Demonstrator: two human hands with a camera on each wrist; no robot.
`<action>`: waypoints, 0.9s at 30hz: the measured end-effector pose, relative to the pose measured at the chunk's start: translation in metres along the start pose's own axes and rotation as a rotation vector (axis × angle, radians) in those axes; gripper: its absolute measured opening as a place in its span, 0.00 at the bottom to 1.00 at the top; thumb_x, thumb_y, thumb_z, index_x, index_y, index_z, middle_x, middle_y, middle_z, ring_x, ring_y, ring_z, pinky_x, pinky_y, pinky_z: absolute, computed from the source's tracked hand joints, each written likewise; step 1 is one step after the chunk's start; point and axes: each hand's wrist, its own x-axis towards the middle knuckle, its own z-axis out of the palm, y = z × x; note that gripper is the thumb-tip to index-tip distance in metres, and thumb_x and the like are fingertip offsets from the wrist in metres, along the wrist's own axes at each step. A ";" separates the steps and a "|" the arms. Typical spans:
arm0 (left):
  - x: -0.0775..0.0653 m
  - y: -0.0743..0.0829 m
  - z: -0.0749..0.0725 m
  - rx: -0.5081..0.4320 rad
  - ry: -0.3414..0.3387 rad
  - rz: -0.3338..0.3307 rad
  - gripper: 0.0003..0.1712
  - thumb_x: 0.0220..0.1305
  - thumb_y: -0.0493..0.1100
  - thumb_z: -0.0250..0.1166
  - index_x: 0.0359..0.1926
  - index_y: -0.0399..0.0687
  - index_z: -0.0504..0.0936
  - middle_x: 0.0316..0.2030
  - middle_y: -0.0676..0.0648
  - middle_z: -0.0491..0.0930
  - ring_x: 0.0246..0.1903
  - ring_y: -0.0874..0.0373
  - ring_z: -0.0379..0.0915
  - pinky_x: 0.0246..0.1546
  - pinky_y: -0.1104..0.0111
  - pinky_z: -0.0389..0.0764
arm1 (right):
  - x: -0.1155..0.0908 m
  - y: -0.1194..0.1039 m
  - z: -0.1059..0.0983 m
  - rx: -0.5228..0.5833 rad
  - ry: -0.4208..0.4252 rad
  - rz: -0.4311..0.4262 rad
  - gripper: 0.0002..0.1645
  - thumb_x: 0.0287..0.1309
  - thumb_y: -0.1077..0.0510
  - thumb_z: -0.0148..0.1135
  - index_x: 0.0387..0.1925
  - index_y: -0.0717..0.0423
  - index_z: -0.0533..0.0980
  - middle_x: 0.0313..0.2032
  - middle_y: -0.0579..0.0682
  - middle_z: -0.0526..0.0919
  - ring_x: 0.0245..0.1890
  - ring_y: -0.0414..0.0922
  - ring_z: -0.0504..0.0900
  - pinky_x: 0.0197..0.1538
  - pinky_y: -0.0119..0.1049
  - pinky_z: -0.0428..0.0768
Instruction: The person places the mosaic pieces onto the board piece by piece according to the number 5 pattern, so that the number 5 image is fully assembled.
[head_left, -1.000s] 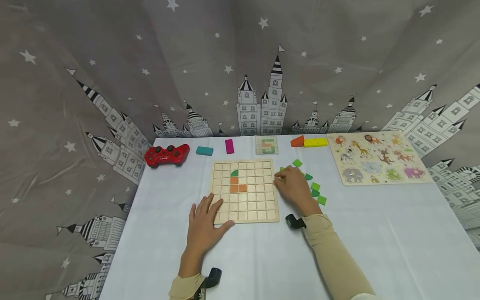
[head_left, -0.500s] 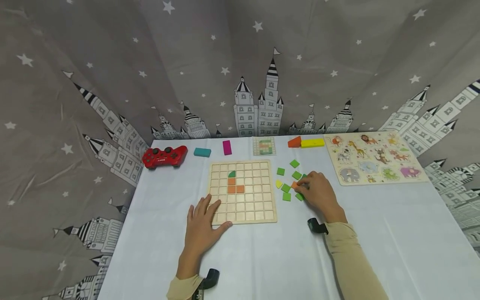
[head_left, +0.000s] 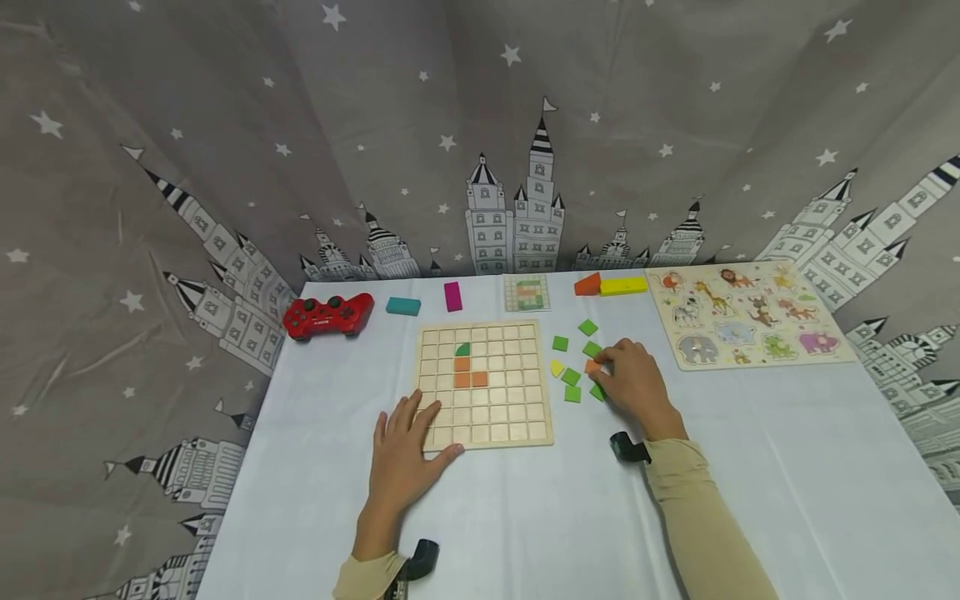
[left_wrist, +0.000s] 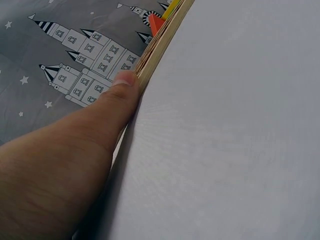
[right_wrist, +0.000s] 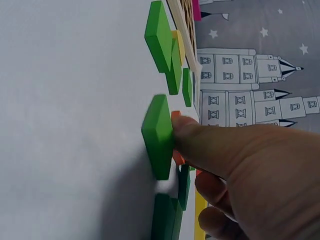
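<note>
Two hands at the white surface (head_left: 480, 517), set on opposite sides of a wooden grid board (head_left: 517, 411). At the right hand (head_left: 636, 387): thumb and fingers pinched together on an orange tile (head_left: 592, 367). Tile location: right of the board, among loose green tiles (head_left: 571, 377), with a yellow tile (head_left: 557, 368) between tile and board. Governing relation, by judgement: orange tile at the board-side fingertips of the right hand, grid farther to the left; right hand by far the nearer to the tile. No long axis to align; outline apparently square. At the left hand (head_left: 405, 458): fingers spread across the board's left edge, thumb against the near edge, nothing gripped. Seated in the grid: three orange tiles (head_left: 462, 380) in an L, plus a green quarter-round (head_left: 462, 350) just beyond.

Visibility limits: orange tile partly masked in the right wrist view by a nearer green tile (right_wrist: 158, 137); forefinger contact concealed behind the thumb. Cannot tell tile contact with the surface. Dark green pieces (right_wrist: 161, 220) cut off at the lower frame edge. Pattern on the small card (head_left: 527, 293): too small to resolve.
</note>
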 end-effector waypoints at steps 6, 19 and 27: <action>-0.001 0.001 -0.002 -0.007 0.003 -0.004 0.50 0.55 0.74 0.67 0.72 0.54 0.71 0.78 0.41 0.59 0.79 0.40 0.50 0.78 0.39 0.44 | 0.000 0.000 -0.004 -0.007 -0.016 -0.015 0.22 0.62 0.51 0.71 0.54 0.58 0.84 0.50 0.60 0.80 0.53 0.57 0.77 0.62 0.56 0.77; -0.001 0.001 0.000 -0.008 0.017 0.008 0.49 0.55 0.73 0.68 0.70 0.54 0.73 0.77 0.41 0.60 0.78 0.39 0.51 0.77 0.37 0.46 | 0.003 -0.027 0.010 -0.024 0.030 -0.242 0.20 0.64 0.47 0.69 0.49 0.58 0.84 0.46 0.55 0.80 0.47 0.53 0.75 0.52 0.49 0.78; 0.000 0.000 0.001 -0.018 0.004 0.006 0.48 0.56 0.73 0.68 0.71 0.54 0.72 0.78 0.42 0.58 0.78 0.40 0.50 0.78 0.38 0.44 | 0.007 -0.076 0.028 -0.004 -0.017 -0.425 0.20 0.67 0.45 0.66 0.49 0.56 0.84 0.45 0.51 0.80 0.45 0.48 0.76 0.52 0.44 0.79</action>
